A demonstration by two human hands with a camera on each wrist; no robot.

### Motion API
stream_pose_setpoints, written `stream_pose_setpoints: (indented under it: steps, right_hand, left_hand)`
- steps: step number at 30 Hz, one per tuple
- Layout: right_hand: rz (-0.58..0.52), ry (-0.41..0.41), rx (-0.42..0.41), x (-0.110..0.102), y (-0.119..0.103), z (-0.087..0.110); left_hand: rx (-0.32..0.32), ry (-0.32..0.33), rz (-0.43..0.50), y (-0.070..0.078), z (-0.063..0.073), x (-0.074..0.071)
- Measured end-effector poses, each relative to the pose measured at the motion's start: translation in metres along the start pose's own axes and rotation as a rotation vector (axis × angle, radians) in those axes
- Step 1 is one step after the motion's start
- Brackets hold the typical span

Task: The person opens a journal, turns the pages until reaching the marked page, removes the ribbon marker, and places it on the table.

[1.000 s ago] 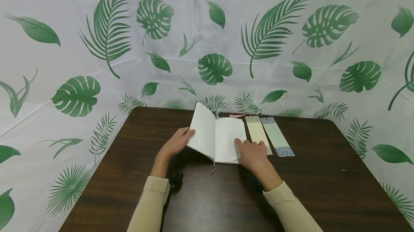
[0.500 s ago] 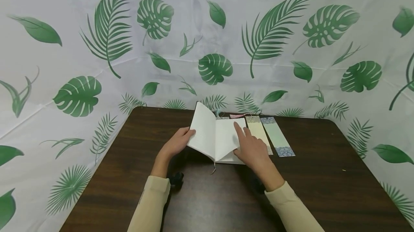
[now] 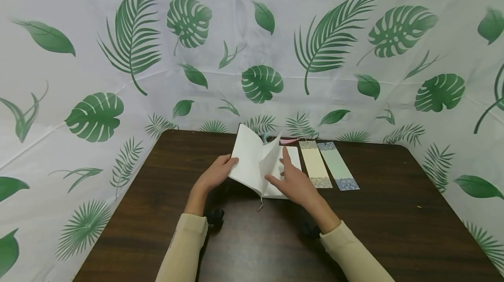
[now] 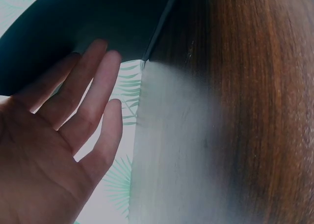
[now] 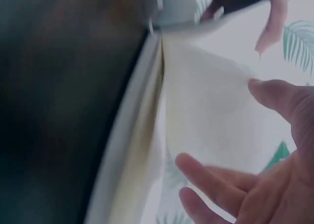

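We observe, largest first, a leaf-print backdrop (image 3: 220, 24) behind a dark wood-grain surface (image 3: 252, 238). On the surface we find the notebook (image 3: 246, 157), open near its middle: its right half rests flat, and its left half is held tilted up. One page (image 3: 269, 159) stands raised from the spine. We judge the page turn to be about midway: the page is lifted clear of the right half; laying it against the left half remains.

The left hand (image 3: 214, 172) grips the left half, thumb on the page side, fingers behind the cover. The right hand (image 3: 296, 184) keeps its fingers extended and spread, its thumb tip meeting the raised page; we cannot tell whether the other fingers touch it.

Right of the notebook we locate a green strip (image 3: 337, 166) and a cream strip (image 3: 315, 164), both outside it; beyond lies a pink tassel (image 3: 288, 141). A thin ribbon (image 3: 260, 204) hangs below the spine
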State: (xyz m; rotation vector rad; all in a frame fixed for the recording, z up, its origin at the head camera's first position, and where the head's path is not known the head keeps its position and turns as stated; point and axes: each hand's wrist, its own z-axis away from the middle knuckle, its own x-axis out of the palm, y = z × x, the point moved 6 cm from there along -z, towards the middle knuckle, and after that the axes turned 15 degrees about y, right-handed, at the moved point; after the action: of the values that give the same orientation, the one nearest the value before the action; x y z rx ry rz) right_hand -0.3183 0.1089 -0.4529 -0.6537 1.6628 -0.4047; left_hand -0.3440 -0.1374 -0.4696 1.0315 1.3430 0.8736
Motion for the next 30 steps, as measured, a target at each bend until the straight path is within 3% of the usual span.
stream_pose_setpoints:
  steps: [4,11,24,30]
  right_hand:
    - [-0.018,-0.087,-0.045,0.018,-0.009,0.01]
    - [0.063,-0.147,-0.147,0.032,-0.02,0.022]
    - [0.094,-0.199,-0.269,0.038,-0.025,0.028]
    - [0.098,-0.188,-0.277,0.034,-0.024,0.027]
  left_hand:
    - [-0.001,0.004,0.002,-0.001,0.0,0.0]
    - [0.029,-0.007,0.012,0.0,0.0,0.001]
    - [-0.001,-0.011,-0.015,0.003,0.001,0.003]
    - [0.035,0.001,-0.005,0.005,0.002,0.002]
